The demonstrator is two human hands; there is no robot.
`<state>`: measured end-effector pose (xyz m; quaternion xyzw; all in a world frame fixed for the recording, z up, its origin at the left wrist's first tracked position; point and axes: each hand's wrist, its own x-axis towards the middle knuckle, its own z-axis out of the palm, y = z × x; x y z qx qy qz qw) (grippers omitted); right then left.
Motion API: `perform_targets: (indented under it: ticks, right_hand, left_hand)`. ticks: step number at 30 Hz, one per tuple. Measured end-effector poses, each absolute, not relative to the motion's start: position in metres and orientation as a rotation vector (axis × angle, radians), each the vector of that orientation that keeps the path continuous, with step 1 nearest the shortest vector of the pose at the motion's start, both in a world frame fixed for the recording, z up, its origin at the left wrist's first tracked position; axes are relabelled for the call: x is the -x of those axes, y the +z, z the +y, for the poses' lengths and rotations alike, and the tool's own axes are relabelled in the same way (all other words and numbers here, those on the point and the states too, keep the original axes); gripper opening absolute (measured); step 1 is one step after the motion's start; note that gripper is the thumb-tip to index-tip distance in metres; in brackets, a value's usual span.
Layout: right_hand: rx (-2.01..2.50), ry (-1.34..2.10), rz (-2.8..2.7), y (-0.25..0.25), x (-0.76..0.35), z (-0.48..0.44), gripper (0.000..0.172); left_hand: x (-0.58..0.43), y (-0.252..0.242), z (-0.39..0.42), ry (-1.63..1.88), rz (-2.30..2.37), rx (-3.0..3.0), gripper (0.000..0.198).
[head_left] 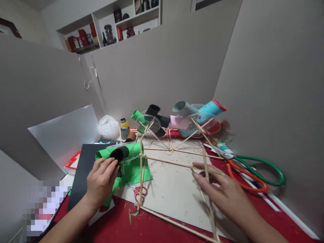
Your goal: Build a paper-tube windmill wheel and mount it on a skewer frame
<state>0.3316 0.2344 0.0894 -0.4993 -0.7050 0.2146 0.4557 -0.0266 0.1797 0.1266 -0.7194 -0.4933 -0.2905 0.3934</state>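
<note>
A frame of thin wooden sticks [167, 161] stands at the front of the table. On its left side sits a wheel with a clear plastic disc and green [135, 148] and black paper tubes. My left hand [101, 179] has its fingers closed at the open end of the black paper tube [123, 153]; the thumb is hidden. With thumb and fingertips, my right hand [220, 189] pinches the frame at the right end of its upper stick. Below the wheel lies green paper [135, 170], with small red-handled scissors [141, 193] beside the frame's upright.
Behind are two more paper-tube wheels, one with green and black tubes [153, 109], one with grey [184, 107] and blue tubes [211, 110]. Large scissors with green and orange handles [280, 177] lie at right. A white board [177, 189] covers part of the red tabletop [121, 224].
</note>
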Motion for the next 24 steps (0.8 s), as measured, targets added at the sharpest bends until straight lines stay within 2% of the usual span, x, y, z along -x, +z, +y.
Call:
perform_targets:
  ticks: [6, 13, 24]
  right_hand:
    - [1.219, 0.535, -1.749, 0.089, -0.333, 0.235, 0.037]
    - [1.214, 0.522, -1.765, 0.089, -0.332, 0.236, 0.039]
    - [1.218, 0.561, -1.753, 0.090, -0.332, 0.234, 0.040]
  left_hand:
    - [0.025, 0.119, 0.179, -0.660, -1.348, 1.778, 0.020]
    - [0.030, 0.111, 0.188, -0.930, -1.492, 2.045, 0.019]
    - [0.056, 0.144, 0.203, -1.081, -1.486, 1.791, 0.013]
